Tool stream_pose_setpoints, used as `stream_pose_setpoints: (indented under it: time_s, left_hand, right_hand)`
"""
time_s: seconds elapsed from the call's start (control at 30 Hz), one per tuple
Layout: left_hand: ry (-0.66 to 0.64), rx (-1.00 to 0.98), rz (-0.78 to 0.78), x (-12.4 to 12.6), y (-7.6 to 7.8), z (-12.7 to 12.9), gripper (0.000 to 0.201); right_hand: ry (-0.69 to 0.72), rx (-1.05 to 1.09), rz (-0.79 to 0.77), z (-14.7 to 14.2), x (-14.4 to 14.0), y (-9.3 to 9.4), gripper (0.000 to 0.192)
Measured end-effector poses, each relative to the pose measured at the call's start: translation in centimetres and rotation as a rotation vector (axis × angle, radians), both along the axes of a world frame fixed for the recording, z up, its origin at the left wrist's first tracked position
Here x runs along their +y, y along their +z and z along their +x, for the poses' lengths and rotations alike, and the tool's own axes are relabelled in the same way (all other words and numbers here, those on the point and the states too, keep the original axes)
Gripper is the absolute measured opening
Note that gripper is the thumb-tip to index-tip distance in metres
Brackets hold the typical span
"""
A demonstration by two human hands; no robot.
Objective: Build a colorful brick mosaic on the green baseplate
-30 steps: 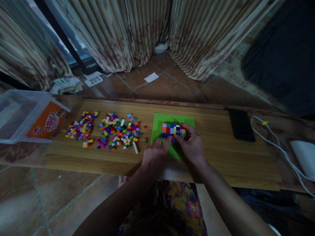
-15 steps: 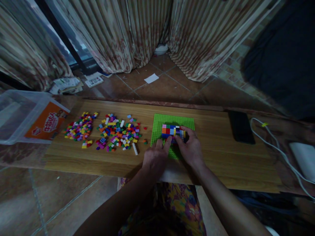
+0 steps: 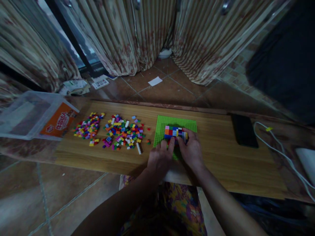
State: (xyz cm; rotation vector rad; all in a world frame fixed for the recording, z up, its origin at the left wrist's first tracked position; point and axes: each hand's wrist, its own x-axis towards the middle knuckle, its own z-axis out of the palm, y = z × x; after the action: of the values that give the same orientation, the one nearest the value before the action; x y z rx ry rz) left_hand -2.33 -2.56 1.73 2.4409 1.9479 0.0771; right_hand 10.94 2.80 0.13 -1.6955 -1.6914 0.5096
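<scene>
Your left hand [image 3: 159, 158] and right hand [image 3: 191, 150] pinch the brick block [image 3: 176, 132], long axis nine-to-three, on the green baseplate [image 3: 162, 126] near the table [image 3: 221, 164] edge at six o'clock.

A long wooden board [image 3: 216, 164] carries everything. On it lie 2 heaps of small coloured bricks [image 3: 108, 132] at the left, a green baseplate [image 3: 162, 126] near the middle, and a dark phone [image 3: 244, 130] at the right. A clear plastic box [image 3: 29, 114] overlaps the board's left end.
</scene>
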Motion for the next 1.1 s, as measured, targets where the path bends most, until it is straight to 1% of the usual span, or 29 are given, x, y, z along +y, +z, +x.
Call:
stream_pose_setpoints:
  time_s: [0.13,0.23,0.3,0.37,0.4,0.47,0.53,0.6,0.7,0.83,0.97,1.1]
  left_hand:
    - [0.000,-0.017,0.010,0.0,0.0,0.2,0.049]
    - [0.000,-0.075,-0.003,-0.4,0.3,-0.4,0.051]
    - [-0.011,-0.146,0.006,-1.2,0.4,-1.2,0.055]
    - [-0.012,-0.234,0.022,-2.4,0.5,-2.3,0.056]
    - [-0.004,-0.278,0.026,-3.0,0.5,-3.0,0.055]
    - [0.029,-0.355,0.024,-4.4,0.4,-4.5,0.048]
    - [0.089,-0.405,0.007,-5.7,0.2,-6.1,0.041]
    - [0.158,-0.434,-0.011,-6.7,0.0,-7.7,0.039]
    - [0.231,-0.489,0.006,-7.7,-0.3,-10.1,0.036]
    - [0.309,-0.575,0.102,-8.4,-1.1,-13.0,0.029]
    - [0.406,-0.588,0.188,-8.5,-1.6,-15.3,0.025]
    - [0.466,-0.610,0.241,-8.6,-1.8,-16.7,0.023]
  right_hand:
    - [0.000,-0.019,-0.005,0.2,0.0,-0.5,0.045]
    - [0.019,-0.048,-0.007,0.5,-0.1,-0.4,0.048]
    - [0.010,-0.115,0.054,0.5,-0.4,0.2,0.047]
    - [-0.001,-0.190,0.181,0.0,-1.0,1.1,0.042]
    - [0.022,-0.209,0.241,-0.6,-1.3,1.7,0.038]
    - [0.161,-0.192,0.296,-2.3,-1.9,2.7,0.030]
    - [0.376,-0.142,0.243,-4.6,-2.2,3.3,0.025]
    - [0.494,-0.119,0.189,-7.0,-2.0,3.1,0.023]
    - [0.549,-0.130,0.147,-9.8,-1.1,2.1,0.022]
    - [0.588,-0.145,0.128,-11.9,0.0,0.9,0.020]
    - [0.620,-0.137,0.141,-13.7,0.4,0.9,0.017]
    - [0.656,-0.179,0.159,-16.0,0.3,0.9,0.014]
